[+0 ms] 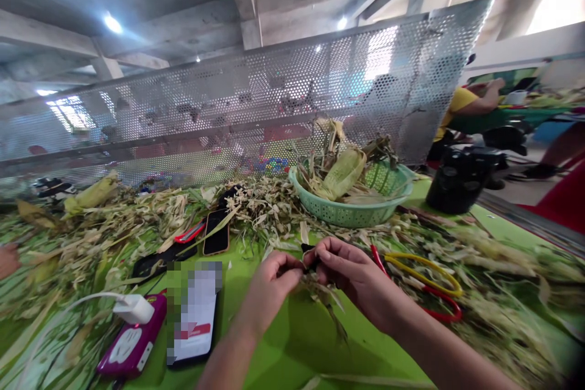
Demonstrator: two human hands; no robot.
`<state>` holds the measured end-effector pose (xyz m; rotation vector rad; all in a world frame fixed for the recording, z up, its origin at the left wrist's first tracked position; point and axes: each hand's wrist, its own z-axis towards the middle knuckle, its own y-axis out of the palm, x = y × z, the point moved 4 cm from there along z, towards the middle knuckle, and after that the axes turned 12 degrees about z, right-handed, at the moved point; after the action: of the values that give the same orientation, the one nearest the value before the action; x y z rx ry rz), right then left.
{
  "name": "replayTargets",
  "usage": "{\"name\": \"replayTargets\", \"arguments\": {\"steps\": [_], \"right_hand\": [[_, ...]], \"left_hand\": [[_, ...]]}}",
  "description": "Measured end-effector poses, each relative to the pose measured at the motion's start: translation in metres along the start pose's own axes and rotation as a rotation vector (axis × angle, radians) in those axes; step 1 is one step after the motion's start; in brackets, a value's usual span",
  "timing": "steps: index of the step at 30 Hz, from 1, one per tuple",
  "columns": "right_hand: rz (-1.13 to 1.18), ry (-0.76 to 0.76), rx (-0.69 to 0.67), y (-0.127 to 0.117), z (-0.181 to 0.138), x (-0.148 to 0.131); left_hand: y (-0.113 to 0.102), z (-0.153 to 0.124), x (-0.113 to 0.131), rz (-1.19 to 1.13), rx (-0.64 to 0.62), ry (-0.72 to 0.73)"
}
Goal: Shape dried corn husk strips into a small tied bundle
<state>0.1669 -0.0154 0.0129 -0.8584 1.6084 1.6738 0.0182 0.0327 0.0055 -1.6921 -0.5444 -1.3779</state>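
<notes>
My left hand (274, 283) and my right hand (350, 271) meet over the green table (292, 341), both pinched closed on a small bundle of dried corn husk strips (322, 292). A small dark piece sits between the fingertips; I cannot make out what it is. Loose husk ends hang below the hands toward me. Just right of my right hand lie scissors (429, 283) with yellow and red handles.
A teal basket (351, 210) with husks and a corn cob stands behind the hands. Phones (194, 317), a purple power strip (130, 344) with white plug, husk piles, a black container (461, 180) and a perforated metal screen (256, 116) surround them. Another person sits far right.
</notes>
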Motion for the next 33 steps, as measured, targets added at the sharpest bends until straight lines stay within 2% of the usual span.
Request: {"name": "replayTargets", "arguments": {"steps": [11, 17, 20, 23, 29, 33], "right_hand": [[0.076, 0.009, -0.043, 0.001, 0.0, -0.003], [-0.009, -0.029, -0.019, 0.007, -0.005, -0.004], [-0.08, -0.035, 0.0, 0.007, -0.005, -0.005], [-0.09, -0.048, 0.001, 0.005, -0.004, -0.006], [-0.066, -0.073, -0.018, 0.006, -0.004, -0.009], [-0.108, -0.101, -0.03, 0.009, -0.005, -0.01]], "left_hand": [[0.0, 0.003, -0.002, -0.086, 0.04, 0.042], [-0.005, -0.002, 0.01, 0.046, 0.19, 0.176], [-0.006, -0.003, 0.011, 0.07, 0.218, 0.168], [-0.004, -0.002, 0.006, -0.019, 0.168, 0.094], [0.013, 0.002, -0.005, -0.433, -0.054, -0.036], [0.018, 0.005, -0.013, -0.527, -0.089, -0.088]]}}
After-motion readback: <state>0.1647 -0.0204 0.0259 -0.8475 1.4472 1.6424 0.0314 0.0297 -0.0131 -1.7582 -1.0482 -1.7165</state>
